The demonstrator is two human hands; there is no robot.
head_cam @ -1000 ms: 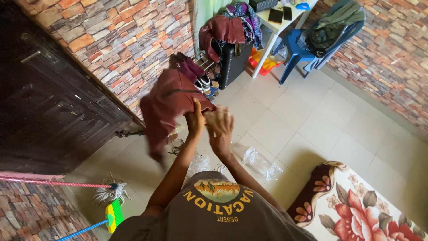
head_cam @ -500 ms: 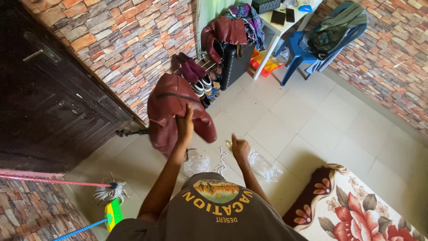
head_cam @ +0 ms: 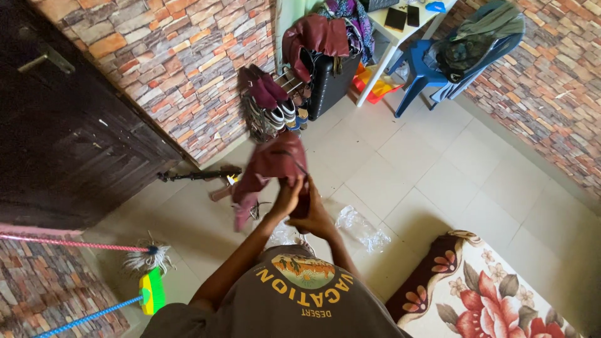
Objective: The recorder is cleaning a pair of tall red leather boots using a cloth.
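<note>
A maroon leather jacket [head_cam: 270,164] hangs in front of me above the tiled floor, folded and drooping to the left. My left hand [head_cam: 286,198] grips its lower edge. My right hand [head_cam: 315,213] is pressed up against the left hand and holds the same edge of the jacket. Both arms reach forward from my grey printed shirt [head_cam: 300,294].
A shoe rack [head_cam: 272,103] with several shoes stands by the brick wall, beside a black suitcase [head_cam: 327,84] draped with clothes. A blue chair [head_cam: 432,69], a white table [head_cam: 400,25], crumpled clear plastic [head_cam: 360,226], a floral rug [head_cam: 488,294], a broom [head_cam: 147,294] and a dark door [head_cam: 69,131] surround me.
The jacket has dropped lower and folded smaller. My right hand, apart from it half a second ago, has come back up beside my left hand and taken hold of the jacket.
</note>
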